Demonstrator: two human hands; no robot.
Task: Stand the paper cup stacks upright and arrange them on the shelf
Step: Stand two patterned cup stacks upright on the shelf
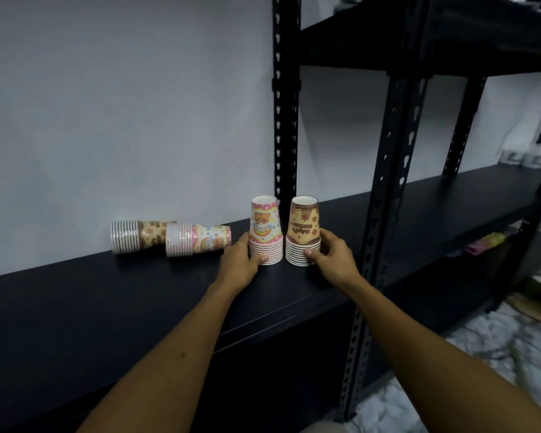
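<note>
Two paper cup stacks stand rim-down, side by side, on the black shelf [138, 295]. My left hand [239, 262] grips the rims of the pink stack [265, 228]. My right hand [333, 259] grips the rims of the brown stack [303, 229]. Further left, two more stacks lie on their sides close to the wall: a brown stack [139, 236] behind and a pink stack [197, 239] in front of it, its base pointing toward my left hand.
A black slotted upright [286, 98] rises right behind the standing stacks, another post [384, 214] stands to their right. A second shelf bay [450, 195] continues rightward. A higher shelf [419, 42] hangs overhead. White bagged goods [481, 345] lie on the floor lower right.
</note>
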